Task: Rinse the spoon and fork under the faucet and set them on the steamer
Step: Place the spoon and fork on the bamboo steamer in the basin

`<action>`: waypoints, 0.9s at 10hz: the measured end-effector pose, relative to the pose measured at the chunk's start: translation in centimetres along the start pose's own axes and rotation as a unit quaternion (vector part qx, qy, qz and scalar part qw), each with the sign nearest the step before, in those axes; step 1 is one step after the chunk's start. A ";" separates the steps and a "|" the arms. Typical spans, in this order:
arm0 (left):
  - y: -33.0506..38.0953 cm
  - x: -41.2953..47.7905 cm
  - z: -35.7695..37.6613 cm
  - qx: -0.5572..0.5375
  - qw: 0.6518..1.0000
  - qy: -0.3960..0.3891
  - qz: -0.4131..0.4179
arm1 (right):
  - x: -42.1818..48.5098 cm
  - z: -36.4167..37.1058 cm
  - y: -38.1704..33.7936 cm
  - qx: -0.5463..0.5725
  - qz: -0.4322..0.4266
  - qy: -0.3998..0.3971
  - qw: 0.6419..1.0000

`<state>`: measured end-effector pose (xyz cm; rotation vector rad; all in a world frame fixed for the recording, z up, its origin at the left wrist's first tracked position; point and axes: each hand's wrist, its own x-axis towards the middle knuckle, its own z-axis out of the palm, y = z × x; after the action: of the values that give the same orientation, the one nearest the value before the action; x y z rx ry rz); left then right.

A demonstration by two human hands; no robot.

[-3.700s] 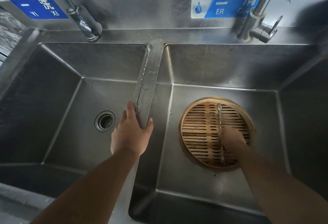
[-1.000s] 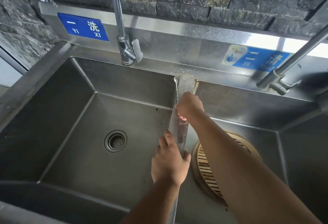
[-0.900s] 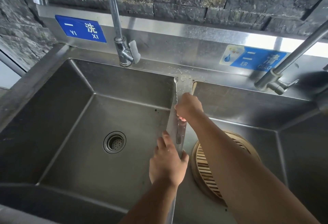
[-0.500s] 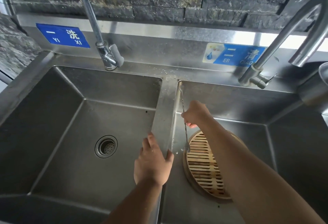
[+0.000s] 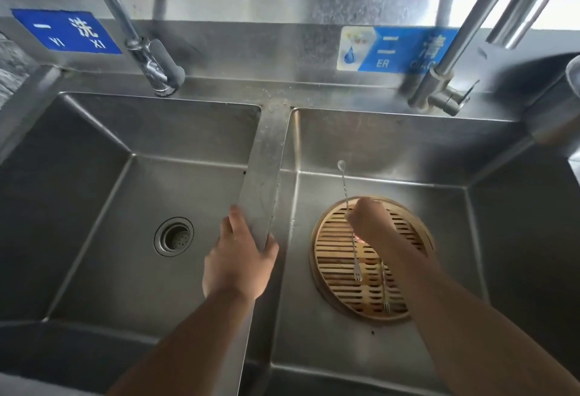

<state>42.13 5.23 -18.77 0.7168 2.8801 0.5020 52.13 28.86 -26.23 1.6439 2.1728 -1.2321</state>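
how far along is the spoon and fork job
Done: one fork-tipped utensil lies on the steamer. In hand: the right hand grips a second utensil, spoon end up, tines over the slats. Left: lay it down. No water is visibly running; the left hand rests on the sink divider.

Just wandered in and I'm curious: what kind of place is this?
Probably a commercial kitchen's dishwashing station: a stainless double sink, a blue wash sign and rinse sign over the basins, and a bamboo steamer.
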 end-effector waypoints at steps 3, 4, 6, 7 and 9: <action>0.2 0.0 -0.2 0.003 1.000 -0.001 -0.005 | 0.6 4.2 5.9 -0.087 -0.060 0.038 0.994; 0.2 0.0 -0.2 -0.004 1.000 0.001 -0.004 | 0.4 4.9 7.3 -0.081 -0.054 0.012 0.995; 0.3 0.0 -0.2 0.001 1.000 0.008 -0.003 | 0.4 6.0 7.8 -0.098 -0.048 0.010 0.994; 0.4 0.0 -0.4 0.002 1.000 0.009 -0.003 | 0.7 6.3 7.9 -0.096 -0.041 0.014 0.994; 0.4 -0.1 -0.4 -0.006 1.000 0.006 -0.002 | 0.9 6.9 8.3 -0.104 -0.057 0.013 0.993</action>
<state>42.27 5.41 -18.30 0.7097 2.8867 0.5237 56.56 25.34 -35.54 1.4791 2.3499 -0.9748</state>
